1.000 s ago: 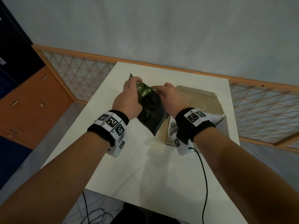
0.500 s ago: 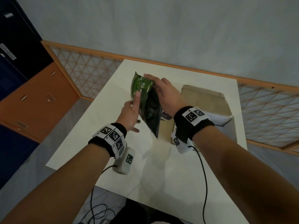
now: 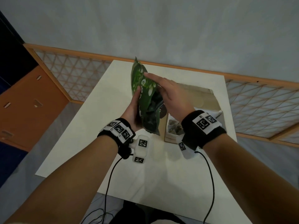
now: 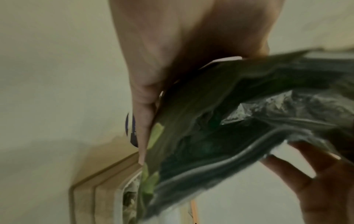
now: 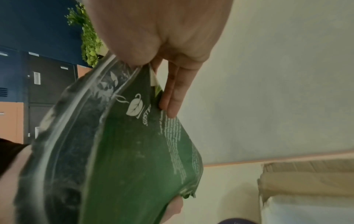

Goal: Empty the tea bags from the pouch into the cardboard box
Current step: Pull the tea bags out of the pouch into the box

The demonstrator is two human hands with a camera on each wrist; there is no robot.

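I hold a green tea pouch [image 3: 145, 94] tilted above the white table [image 3: 161, 175], its bottom end up and its zip mouth [image 4: 220, 163] down by my wrists. My left hand [image 3: 131, 110] grips its left side, thumb on the front. The right hand [image 3: 171, 97] lies flat against the right side with straight fingers [image 5: 172, 98]. The open cardboard box [image 3: 208, 101] stands just right of the pouch, with tea bags [image 3: 175, 126] inside. The pouch's mouth hangs beside the box's near left corner, not over it. The inside of the pouch [image 4: 249, 109] looks silver.
A dark round thing [image 3: 163, 112] sits between pouch and box. A wooden lattice railing [image 3: 72, 75] runs behind and beside the table. Sensor cables [image 3: 212, 183] trail off the near edge. Orange cabinets [image 3: 24, 102] stand at the left.
The pouch has been lifted and tipped bottom-up. My left hand slid from its top edge down to its side. The right hand flattened against it.
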